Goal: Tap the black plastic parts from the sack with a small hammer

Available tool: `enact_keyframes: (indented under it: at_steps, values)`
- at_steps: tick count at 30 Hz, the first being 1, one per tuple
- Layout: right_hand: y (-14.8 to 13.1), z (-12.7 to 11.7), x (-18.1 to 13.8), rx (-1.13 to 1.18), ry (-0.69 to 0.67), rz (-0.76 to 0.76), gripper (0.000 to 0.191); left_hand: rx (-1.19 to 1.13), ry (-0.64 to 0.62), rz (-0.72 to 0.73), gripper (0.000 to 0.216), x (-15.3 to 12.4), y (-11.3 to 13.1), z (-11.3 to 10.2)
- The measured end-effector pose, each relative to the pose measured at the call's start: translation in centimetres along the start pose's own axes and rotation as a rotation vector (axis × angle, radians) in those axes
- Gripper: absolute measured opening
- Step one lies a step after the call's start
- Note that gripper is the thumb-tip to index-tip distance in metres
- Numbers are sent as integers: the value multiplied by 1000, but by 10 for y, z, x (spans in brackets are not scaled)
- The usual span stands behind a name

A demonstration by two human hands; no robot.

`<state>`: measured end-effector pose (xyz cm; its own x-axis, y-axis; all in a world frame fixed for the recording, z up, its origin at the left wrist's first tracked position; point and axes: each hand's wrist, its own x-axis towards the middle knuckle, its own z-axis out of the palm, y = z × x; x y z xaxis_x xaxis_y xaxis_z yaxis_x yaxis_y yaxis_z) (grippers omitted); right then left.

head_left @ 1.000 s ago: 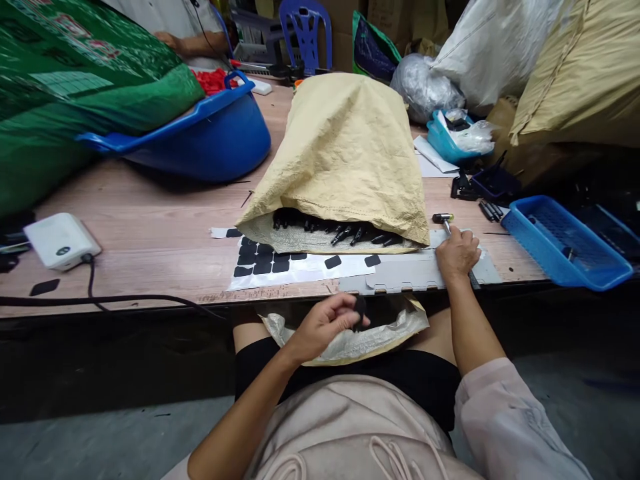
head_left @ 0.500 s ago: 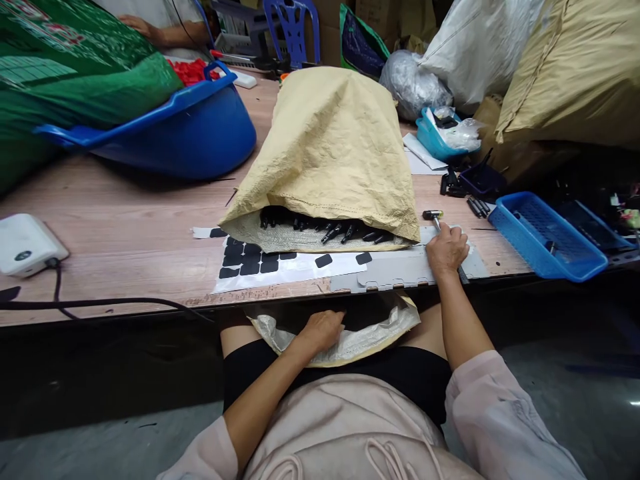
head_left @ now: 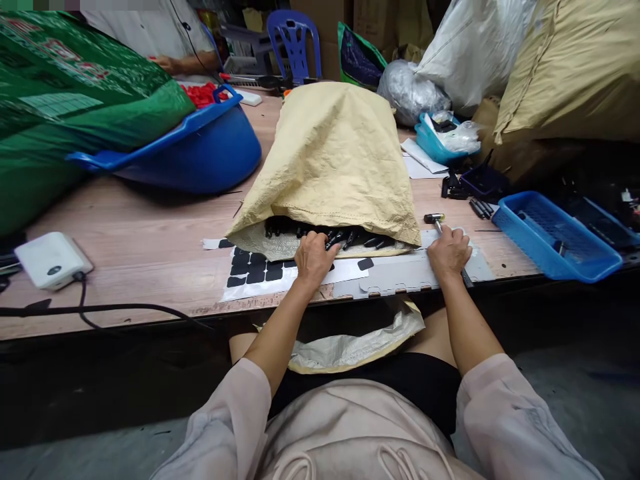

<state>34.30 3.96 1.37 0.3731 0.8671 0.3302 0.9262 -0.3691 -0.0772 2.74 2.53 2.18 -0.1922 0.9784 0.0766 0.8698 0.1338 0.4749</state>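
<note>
My left hand (head_left: pixel 314 259) is at the mouth of a large tan woven sack (head_left: pixel 345 153) that lies on the table. Its thumb and fingers close around one of the slim black plastic pieces (head_left: pixel 350 239) spilling from the opening; the fingertips are partly hidden. Held in my right hand (head_left: pixel 450 253) is a small two-faced hammer (head_left: pixel 434 218), its head resting over a grey board (head_left: pixel 395 270) at the table edge. A white sheet with black rounded stickers (head_left: pixel 255 270) lies under the sack's lip. Another open sack (head_left: pixel 350 350) rests on my lap.
A blue tub (head_left: pixel 200 157) with red items and a green bag (head_left: pixel 60 113) stand at left, near a white power box (head_left: pixel 53 260). At right are a blue basket (head_left: pixel 555 233), a turquoise bowl (head_left: pixel 440 143) and bulky sacks. A co-worker's arm (head_left: pixel 193 63) shows across the table.
My left hand has risen from the lap sack to the black pieces at the table sack's mouth. My right hand stays on the hammer. The view has shifted slightly.
</note>
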Motion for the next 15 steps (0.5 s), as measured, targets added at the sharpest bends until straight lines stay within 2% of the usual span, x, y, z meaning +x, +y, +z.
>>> enact_keyframes:
  at_steps: [3,8,11,15]
  values:
    - [0,0,0,0,-6,3,44,-15,-2,6,12,-8,-12,-4]
    - [1,1,1,18,12,2,42,-58,-49,131,12,-37,-33,-18]
    - [0,0,0,32,6,22,42,-109,-107,194,15,-47,-34,-13]
    - [-2,-4,1,55,-24,65,45,-166,-139,244,24,-44,-29,-4]
